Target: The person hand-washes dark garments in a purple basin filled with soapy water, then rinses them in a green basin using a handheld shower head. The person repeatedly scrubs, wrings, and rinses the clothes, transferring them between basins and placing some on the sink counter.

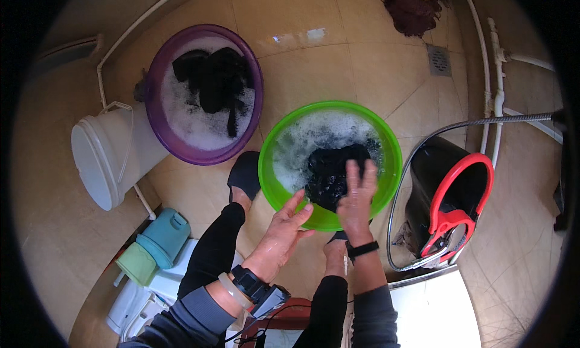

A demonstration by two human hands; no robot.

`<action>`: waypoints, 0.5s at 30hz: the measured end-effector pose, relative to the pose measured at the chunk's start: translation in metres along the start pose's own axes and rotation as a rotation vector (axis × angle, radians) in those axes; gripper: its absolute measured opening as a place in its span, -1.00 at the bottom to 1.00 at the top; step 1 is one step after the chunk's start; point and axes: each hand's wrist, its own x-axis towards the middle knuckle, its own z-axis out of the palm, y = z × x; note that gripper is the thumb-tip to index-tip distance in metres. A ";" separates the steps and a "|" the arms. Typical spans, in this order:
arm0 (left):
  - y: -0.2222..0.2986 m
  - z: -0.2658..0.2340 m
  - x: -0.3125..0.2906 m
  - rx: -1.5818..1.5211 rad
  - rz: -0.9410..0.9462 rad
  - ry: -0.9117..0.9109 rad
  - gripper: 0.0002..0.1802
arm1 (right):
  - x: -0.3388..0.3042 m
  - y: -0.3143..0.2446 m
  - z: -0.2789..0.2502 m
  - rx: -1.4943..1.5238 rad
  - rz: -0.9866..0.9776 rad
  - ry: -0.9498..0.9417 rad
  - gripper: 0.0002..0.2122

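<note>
A bright green basin (396, 167) holds soapy, foamy water and a wet black garment (329, 173), bunched up toward its near right side. My right hand (356, 200) is over the garment's right edge, its fingers spread and slightly blurred; I cannot tell whether the fingertips press on the cloth. At the near left rim, my left hand (283, 226) has its fingers and thumb apart, with nothing held. The fingertips reach over the rim close to the garment.
A purple basin (258, 100) with suds and dark clothes (220, 76) stands at the far left. Beside it lies a white lidded bucket (99, 161). A black bin with a red rim (444, 191) and a metal shower hose (393, 221) are at the right. A floor drain (439, 60) lies far right.
</note>
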 end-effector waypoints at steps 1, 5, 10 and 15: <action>0.001 -0.002 0.002 -0.023 -0.025 0.014 -0.23 | 0.000 -0.002 0.013 -0.024 -0.086 -0.145 -0.03; -0.002 -0.014 0.005 0.018 -0.008 0.029 -0.36 | 0.025 0.014 0.067 -0.287 -0.045 -0.393 -0.04; -0.008 -0.025 0.007 -0.007 -0.002 0.057 -0.46 | 0.063 0.033 0.078 -0.405 -0.247 -0.101 -0.27; 0.000 -0.007 0.005 0.003 -0.012 0.073 -0.36 | 0.031 -0.018 -0.013 0.261 0.101 -0.113 -0.44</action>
